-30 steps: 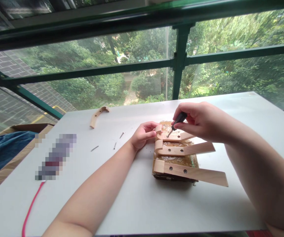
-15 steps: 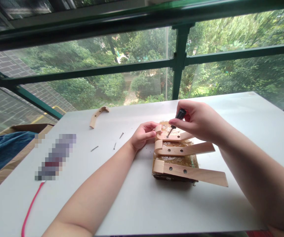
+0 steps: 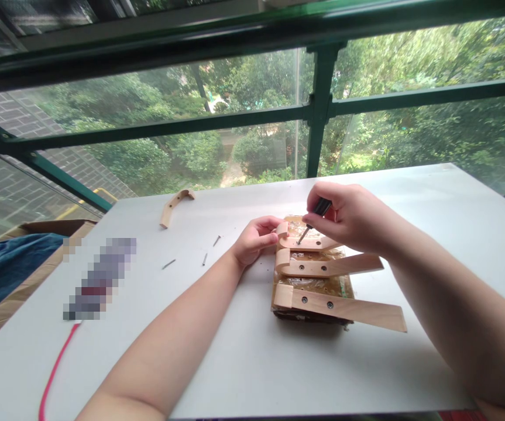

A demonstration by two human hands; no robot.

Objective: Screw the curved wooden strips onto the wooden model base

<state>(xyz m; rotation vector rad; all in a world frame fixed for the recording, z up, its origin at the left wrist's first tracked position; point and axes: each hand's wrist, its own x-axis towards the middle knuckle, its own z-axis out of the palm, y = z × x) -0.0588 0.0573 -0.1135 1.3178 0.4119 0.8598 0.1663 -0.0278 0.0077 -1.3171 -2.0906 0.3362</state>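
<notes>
A red cord (image 3: 57,368) lies near the left edge of the bench (image 3: 226,362), three screws (image 3: 168,264) farther in, and a loose hook (image 3: 174,204) by the far left corner. The left hand (image 3: 253,241) is clamped on the curled end of the far hook (image 3: 309,243); the right hand (image 3: 344,213) grips a screwdriver (image 3: 321,207), tip on that hook. The taped block (image 3: 316,285) beneath reaches from the hands toward the near edge.

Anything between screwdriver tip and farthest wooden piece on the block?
Nothing visible: the screwdriver in the right hand reaches down to that wooden piece; the left hand is at its curled end, clear of the tip.
</notes>
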